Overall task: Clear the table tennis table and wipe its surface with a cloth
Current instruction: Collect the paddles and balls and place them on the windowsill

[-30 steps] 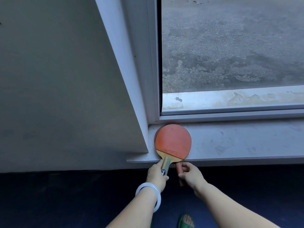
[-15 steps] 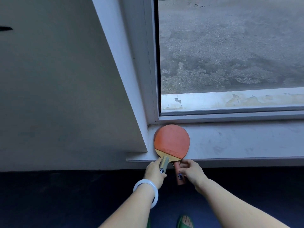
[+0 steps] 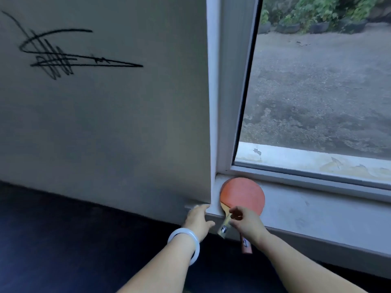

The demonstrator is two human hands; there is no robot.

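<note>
On the grey window sill point(image 3: 317, 210), at 6 o'clock, two stacked red-rubber wooden paddles point(image 3: 243, 195) rest. Left hand point(image 3: 198, 220) open; right hand point(image 3: 247, 223) pinches a handle. Clearing seems underway; wiping remains.

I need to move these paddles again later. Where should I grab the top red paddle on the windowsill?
Grip the red paddle by its wooden handle, coming from the room side below the windowsill. The blade lies flat in the corner against the window frame, so its edge is hard to pinch, while the handle juts past the sill's front edge with free space around it.
</note>
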